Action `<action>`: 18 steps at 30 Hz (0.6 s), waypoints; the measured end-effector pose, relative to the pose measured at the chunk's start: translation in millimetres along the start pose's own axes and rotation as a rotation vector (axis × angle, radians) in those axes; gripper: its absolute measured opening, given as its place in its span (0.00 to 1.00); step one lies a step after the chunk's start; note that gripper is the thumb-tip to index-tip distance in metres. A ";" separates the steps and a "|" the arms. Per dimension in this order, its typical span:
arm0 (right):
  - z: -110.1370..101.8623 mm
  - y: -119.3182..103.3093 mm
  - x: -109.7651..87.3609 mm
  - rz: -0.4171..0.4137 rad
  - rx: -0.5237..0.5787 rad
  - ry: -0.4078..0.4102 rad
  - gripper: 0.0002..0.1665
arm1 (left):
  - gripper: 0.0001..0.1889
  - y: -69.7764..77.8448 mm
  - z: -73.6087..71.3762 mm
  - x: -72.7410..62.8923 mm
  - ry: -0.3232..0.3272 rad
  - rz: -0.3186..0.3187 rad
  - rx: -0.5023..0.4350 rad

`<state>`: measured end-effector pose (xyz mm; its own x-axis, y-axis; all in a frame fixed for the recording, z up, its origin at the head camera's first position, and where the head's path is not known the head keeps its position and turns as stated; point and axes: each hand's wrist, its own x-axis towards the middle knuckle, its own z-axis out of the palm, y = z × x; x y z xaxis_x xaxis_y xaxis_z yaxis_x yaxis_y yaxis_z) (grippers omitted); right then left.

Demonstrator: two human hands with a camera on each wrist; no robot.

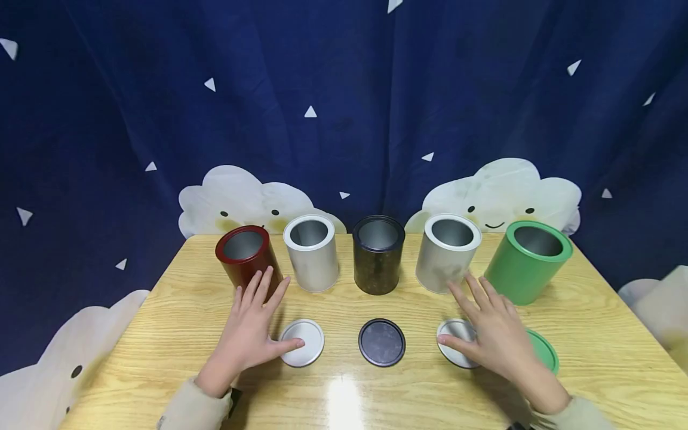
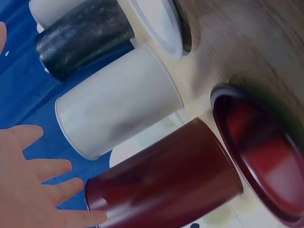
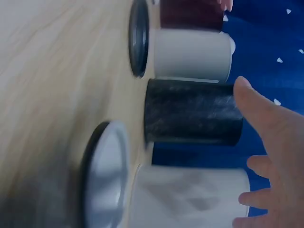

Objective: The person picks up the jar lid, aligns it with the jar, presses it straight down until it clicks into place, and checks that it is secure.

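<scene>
- The left hand [image 1: 249, 331] spreads wide and holds nothing, its fingers before the red tin [image 2: 164, 178] and its thumb across the left white lid [image 1: 309, 334]; I cannot tell whether it touches either
- The right hand [image 1: 500, 334] is likewise splayed and bare-palmed, thumb over the right white lid [image 1: 455, 329], fingertips between the right white tin [image 1: 441, 263] and the green tin [image 1: 518, 269]
- All five tins stand uncapped in a row, the left white tin [image 1: 313, 266] and black tin [image 1: 378, 266] among them; each lid lies in front of its match, the red lid [image 2: 261, 156] hidden from the head view by the left hand
- For a good hold, I judge a pinch at opposite rim edges suits these thin, flat lids, and a spread grasp low on the body suits the smooth tins, lest one tip
- The row stands near the back edge of the table [image 1: 166, 322], so a backward push is the likelier trouble
- The widest gaps flank the black lid [image 1: 382, 342]; the green lid [image 1: 545, 352] sits partly under the right forearm, where a low wrist could nudge it
</scene>
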<state>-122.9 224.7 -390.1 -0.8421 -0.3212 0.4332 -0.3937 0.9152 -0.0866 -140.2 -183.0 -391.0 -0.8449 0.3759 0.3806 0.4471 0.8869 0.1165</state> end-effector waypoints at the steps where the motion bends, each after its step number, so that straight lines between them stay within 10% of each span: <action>1: -0.2 -2.6 2.0 -0.009 0.013 0.002 0.55 | 0.55 -1.4 -1.2 -0.8 0.014 0.008 -0.003; 18: 3.4 -44.9 38.4 -0.132 0.175 0.037 0.46 | 0.52 -24.0 -19.0 -16.1 0.137 0.088 -0.092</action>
<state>-138.7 170.4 -372.7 -0.7663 -0.4233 0.4833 -0.5600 0.8087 -0.1797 -131.7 -215.5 -382.5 -0.7563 0.4054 0.5135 0.5477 0.8216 0.1580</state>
